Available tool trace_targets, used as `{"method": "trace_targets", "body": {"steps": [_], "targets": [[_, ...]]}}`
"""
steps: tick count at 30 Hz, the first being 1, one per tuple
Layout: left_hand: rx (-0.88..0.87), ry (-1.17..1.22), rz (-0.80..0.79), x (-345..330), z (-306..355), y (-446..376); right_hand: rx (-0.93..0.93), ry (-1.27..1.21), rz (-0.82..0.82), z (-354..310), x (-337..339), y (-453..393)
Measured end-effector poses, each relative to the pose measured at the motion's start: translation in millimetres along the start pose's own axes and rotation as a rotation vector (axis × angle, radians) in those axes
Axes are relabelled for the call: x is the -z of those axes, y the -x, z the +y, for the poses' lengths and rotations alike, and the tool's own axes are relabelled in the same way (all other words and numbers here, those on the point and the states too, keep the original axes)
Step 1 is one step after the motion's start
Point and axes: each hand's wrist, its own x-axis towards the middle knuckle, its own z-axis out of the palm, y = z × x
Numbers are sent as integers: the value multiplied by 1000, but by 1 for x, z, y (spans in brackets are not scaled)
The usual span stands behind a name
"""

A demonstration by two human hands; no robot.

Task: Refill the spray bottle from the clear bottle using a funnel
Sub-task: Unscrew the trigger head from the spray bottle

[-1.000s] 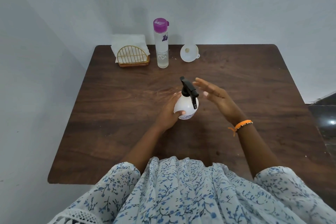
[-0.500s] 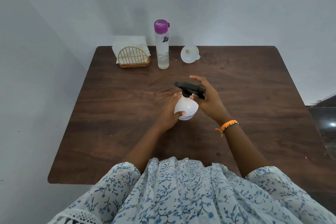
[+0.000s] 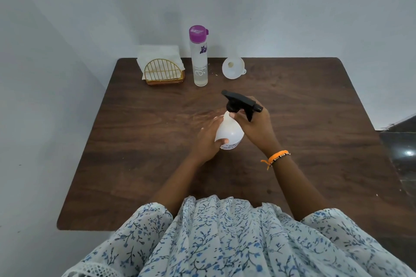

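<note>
A small white spray bottle [image 3: 230,132] stands at the middle of the dark wooden table [image 3: 135,164]. My left hand [image 3: 206,141] grips its round body from the left. My right hand [image 3: 254,126] is closed on the black trigger head [image 3: 242,103] at the bottle's neck. At the back of the table stands the clear bottle [image 3: 199,58] with a purple cap, upright and closed. A white funnel [image 3: 233,67] lies to its right, wide mouth tilted toward me.
A gold wire napkin holder [image 3: 163,73] with white napkins sits at the back left. White walls close off the back and left sides. The table's right edge borders a dark floor [image 3: 403,153].
My right hand went from open beside the spray head to closed around it. The black head has turned, its nozzle now pointing back left instead of toward me.
</note>
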Motion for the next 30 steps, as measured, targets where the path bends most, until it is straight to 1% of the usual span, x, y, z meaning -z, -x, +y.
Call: {"method": "trace_targets", "body": {"steps": [5,8,13,18,24,30], "targets": [[-26,-61,3,2,1,-5,-52,-77,45,-11,11,-7],[-21,-124,24,2,2,-10,12,-75,79,-23,20,-14],[-4,-138,30,4,4,-11,143,-21,114,-49,26,-22],[-6,-154,33,4,5,-11,218,10,136,-67,35,-29],[-2,-134,28,2,3,-12,286,106,164,-79,51,-30],[21,-128,18,1,2,-11,298,35,191,-87,59,-30]]}}
